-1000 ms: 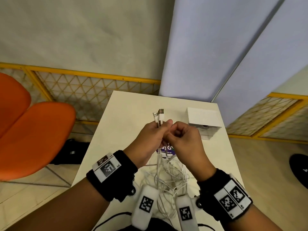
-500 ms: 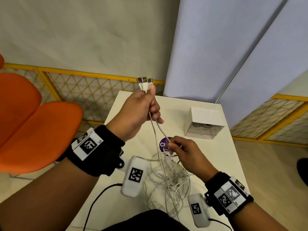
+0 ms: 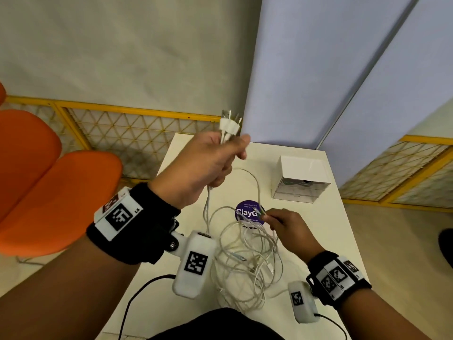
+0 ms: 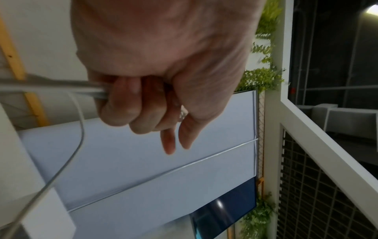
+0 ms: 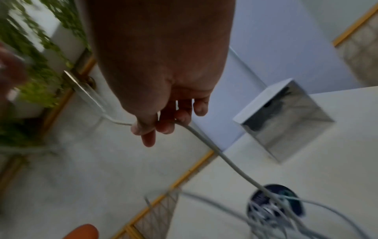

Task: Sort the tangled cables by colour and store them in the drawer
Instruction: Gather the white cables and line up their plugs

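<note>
Since the earlier frame, left hand point(image 3: 206, 165) had risen toward 12 o'clock, fist gripping white cable plugs point(image 3: 229, 125). Right hand point(image 3: 284, 229) pinched a strand low; the tangle point(image 3: 247, 261) lay on the table point(image 3: 326, 241), cables running 12-to-6 between hands, drawer box point(image 3: 300, 180) at 1 o'clock, nearer the right

I am seeing the white cables point(image 3: 247, 261) showing a smooth, faintly glossy plastic sheath, their plugs point(image 3: 229, 125) ending in bright metal tips. The worktop point(image 3: 306, 229) is looking like matt, smooth off-white laminate. The small drawer box point(image 3: 302, 179) is wearing a matt white top over clear, shiny plastic fronts. The round sticker point(image 3: 246, 212) is gleaming like glossy printed paper. The chair point(image 3: 61, 192) is presenting smooth orange plastic, and the wrist straps point(image 3: 144, 229) are looking like black cloth.
</note>
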